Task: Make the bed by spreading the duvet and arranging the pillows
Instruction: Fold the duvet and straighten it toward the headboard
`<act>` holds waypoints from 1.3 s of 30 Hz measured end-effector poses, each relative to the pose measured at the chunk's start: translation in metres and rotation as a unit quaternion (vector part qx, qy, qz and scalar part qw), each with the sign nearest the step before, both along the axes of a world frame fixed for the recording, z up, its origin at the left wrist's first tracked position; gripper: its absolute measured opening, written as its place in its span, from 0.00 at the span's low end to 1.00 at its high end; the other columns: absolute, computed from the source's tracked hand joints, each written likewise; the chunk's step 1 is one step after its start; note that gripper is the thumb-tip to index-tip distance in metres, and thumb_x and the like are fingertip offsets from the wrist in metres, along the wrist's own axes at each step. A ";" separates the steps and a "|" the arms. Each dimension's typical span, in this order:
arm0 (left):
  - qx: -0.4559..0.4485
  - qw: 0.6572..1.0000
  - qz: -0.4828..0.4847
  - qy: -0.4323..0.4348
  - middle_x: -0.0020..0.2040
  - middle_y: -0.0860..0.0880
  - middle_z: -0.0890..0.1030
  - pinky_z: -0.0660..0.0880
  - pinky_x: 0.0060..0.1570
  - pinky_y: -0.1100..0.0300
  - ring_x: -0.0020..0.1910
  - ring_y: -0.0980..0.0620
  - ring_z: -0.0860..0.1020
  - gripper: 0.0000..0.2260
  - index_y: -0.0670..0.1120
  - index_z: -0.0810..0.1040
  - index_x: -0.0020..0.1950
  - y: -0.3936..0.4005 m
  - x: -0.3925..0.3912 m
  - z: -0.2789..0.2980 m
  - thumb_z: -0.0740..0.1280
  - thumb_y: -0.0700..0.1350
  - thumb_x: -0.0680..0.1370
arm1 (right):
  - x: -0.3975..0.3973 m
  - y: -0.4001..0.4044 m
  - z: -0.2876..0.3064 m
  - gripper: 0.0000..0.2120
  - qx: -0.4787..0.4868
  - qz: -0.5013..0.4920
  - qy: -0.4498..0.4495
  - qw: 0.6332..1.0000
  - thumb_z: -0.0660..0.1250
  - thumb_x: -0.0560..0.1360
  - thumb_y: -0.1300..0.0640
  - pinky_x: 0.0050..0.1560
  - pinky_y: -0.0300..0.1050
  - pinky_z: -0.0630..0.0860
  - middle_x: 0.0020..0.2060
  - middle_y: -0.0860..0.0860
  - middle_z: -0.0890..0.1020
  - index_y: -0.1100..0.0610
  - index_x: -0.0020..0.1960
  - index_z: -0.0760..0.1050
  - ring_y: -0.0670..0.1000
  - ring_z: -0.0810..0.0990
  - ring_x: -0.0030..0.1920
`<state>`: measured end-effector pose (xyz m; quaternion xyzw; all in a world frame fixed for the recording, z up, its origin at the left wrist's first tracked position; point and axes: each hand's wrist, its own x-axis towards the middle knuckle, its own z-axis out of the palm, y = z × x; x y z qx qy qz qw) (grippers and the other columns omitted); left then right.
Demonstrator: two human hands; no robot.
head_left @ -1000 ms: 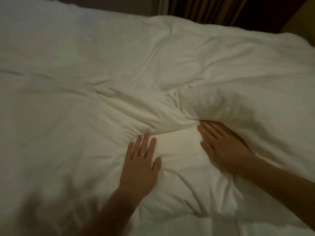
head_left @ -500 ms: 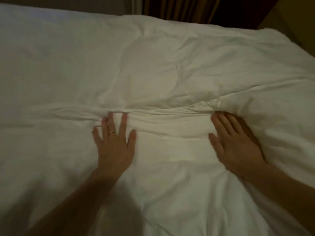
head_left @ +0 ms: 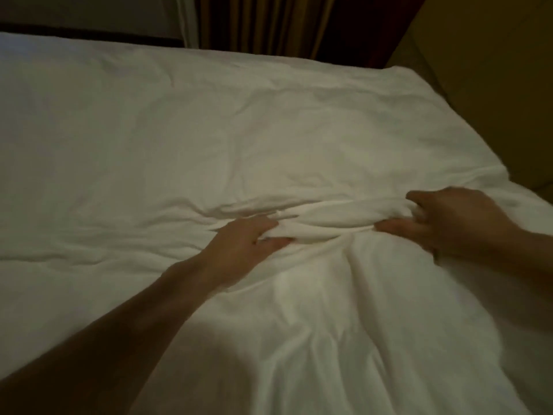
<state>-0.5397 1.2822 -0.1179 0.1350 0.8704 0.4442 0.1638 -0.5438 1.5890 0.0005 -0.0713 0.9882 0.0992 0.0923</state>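
A white duvet (head_left: 239, 139) covers the whole bed, mostly flat with shallow creases. A bunched ridge of fabric (head_left: 329, 220) runs across the middle between my hands. My left hand (head_left: 242, 247) pinches the left end of that ridge, thumb under and fingers over. At the right end my right hand (head_left: 454, 223) grips the fold, its fingers curled into the cloth. No pillows are in view.
Brown curtains (head_left: 257, 22) hang behind the far edge of the bed. A dark yellowish wall or panel (head_left: 493, 70) stands along the bed's right side. The bed's right edge (head_left: 466, 136) slopes toward my right hand.
Both hands lay flat on the duvet before; now their fingers have curled and gathered a fold of fabric between them. The view has shifted and the duvet looks flatter.
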 end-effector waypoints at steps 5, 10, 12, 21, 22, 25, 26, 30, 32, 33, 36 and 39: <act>0.005 0.999 0.030 -0.045 0.38 0.57 0.80 0.71 0.40 0.64 0.37 0.63 0.77 0.17 0.49 0.79 0.37 0.029 -0.037 0.009 0.65 0.58 0.80 | -0.012 0.036 -0.017 0.32 -0.028 -0.009 0.028 0.999 0.54 0.69 0.23 0.45 0.49 0.73 0.41 0.51 0.83 0.50 0.47 0.76 0.56 0.81 0.45; -0.037 0.995 0.068 0.061 0.51 0.55 0.84 0.75 0.55 0.54 0.53 0.54 0.80 0.25 0.54 0.81 0.55 0.069 -0.023 0.014 0.54 0.68 0.73 | -0.016 0.057 -0.021 0.31 -0.081 0.007 0.021 0.996 0.38 0.77 0.28 0.62 0.50 0.66 0.39 0.42 0.78 0.42 0.45 0.75 0.47 0.74 0.45; -0.040 0.995 0.028 0.085 0.46 0.57 0.83 0.74 0.51 0.54 0.48 0.56 0.80 0.28 0.56 0.80 0.49 0.092 -0.019 0.031 0.51 0.74 0.73 | -0.005 0.087 -0.013 0.37 -0.039 -0.055 -0.020 0.997 0.37 0.78 0.29 0.57 0.47 0.69 0.31 0.45 0.79 0.47 0.35 0.77 0.46 0.74 0.39; -0.162 0.987 -0.007 0.002 0.47 0.57 0.85 0.73 0.49 0.58 0.52 0.54 0.82 0.24 0.57 0.85 0.51 0.134 -0.036 0.039 0.56 0.71 0.77 | -0.008 0.145 -0.013 0.25 0.022 -0.014 0.125 0.992 0.52 0.79 0.38 0.51 0.52 0.64 0.35 0.54 0.80 0.55 0.38 0.75 0.59 0.78 0.42; -0.191 0.977 0.025 0.092 0.50 0.56 0.84 0.72 0.49 0.57 0.53 0.52 0.81 0.24 0.57 0.84 0.54 0.140 -0.034 0.036 0.55 0.69 0.79 | -0.011 0.137 -0.021 0.23 0.006 -0.029 0.154 0.988 0.52 0.79 0.41 0.55 0.54 0.64 0.40 0.55 0.80 0.56 0.42 0.75 0.60 0.77 0.46; -0.087 0.954 0.050 0.283 0.60 0.49 0.79 0.68 0.61 0.53 0.62 0.47 0.76 0.18 0.52 0.79 0.64 0.169 -0.008 0.047 0.55 0.56 0.82 | 0.012 0.077 -0.016 0.14 -0.220 -0.042 0.252 0.941 0.57 0.81 0.51 0.69 0.55 0.63 0.57 0.54 0.76 0.58 0.58 0.74 0.56 0.72 0.61; -0.050 0.954 0.038 0.294 0.66 0.48 0.77 0.66 0.67 0.52 0.67 0.47 0.73 0.19 0.50 0.76 0.69 0.179 0.007 0.047 0.56 0.54 0.83 | 0.031 0.059 -0.013 0.16 -0.266 -0.016 0.231 0.936 0.55 0.82 0.52 0.73 0.55 0.60 0.63 0.52 0.75 0.57 0.64 0.73 0.53 0.69 0.67; -0.169 0.954 -0.041 0.245 0.80 0.47 0.60 0.54 0.77 0.47 0.79 0.47 0.57 0.26 0.53 0.62 0.80 0.199 0.050 0.012 0.47 0.61 0.84 | 0.100 0.101 -0.044 0.26 -0.091 0.039 0.046 0.994 0.44 0.84 0.44 0.78 0.50 0.51 0.77 0.49 0.65 0.51 0.79 0.60 0.47 0.58 0.78; -0.228 0.949 -0.042 0.213 0.81 0.48 0.56 0.51 0.78 0.46 0.80 0.47 0.53 0.27 0.55 0.57 0.81 0.200 0.052 -0.002 0.45 0.63 0.83 | 0.108 0.157 -0.056 0.28 -0.037 -0.066 0.025 0.997 0.41 0.83 0.42 0.78 0.49 0.50 0.77 0.50 0.63 0.51 0.79 0.57 0.48 0.57 0.78; -0.238 0.948 -0.032 0.207 0.81 0.47 0.55 0.51 0.78 0.45 0.80 0.46 0.53 0.28 0.55 0.57 0.81 0.202 0.051 0.000 0.44 0.62 0.83 | 0.108 0.176 -0.052 0.30 -0.017 -0.113 0.029 0.993 0.38 0.82 0.40 0.79 0.50 0.48 0.78 0.50 0.61 0.51 0.80 0.56 0.49 0.56 0.78; -0.222 0.960 0.023 0.168 0.81 0.46 0.57 0.48 0.77 0.42 0.80 0.43 0.54 0.30 0.54 0.58 0.81 0.216 0.068 0.035 0.41 0.61 0.81 | 0.108 0.174 -0.027 0.35 -0.018 -0.177 0.062 0.982 0.34 0.79 0.40 0.79 0.53 0.44 0.78 0.51 0.60 0.53 0.79 0.59 0.51 0.56 0.78; -0.151 0.968 0.019 0.200 0.80 0.48 0.60 0.51 0.77 0.43 0.80 0.47 0.56 0.28 0.50 0.63 0.79 0.217 0.125 0.051 0.47 0.60 0.82 | 0.144 0.105 -0.013 0.29 -0.120 -0.077 0.068 0.987 0.40 0.83 0.43 0.79 0.54 0.49 0.77 0.49 0.62 0.51 0.78 0.62 0.50 0.58 0.78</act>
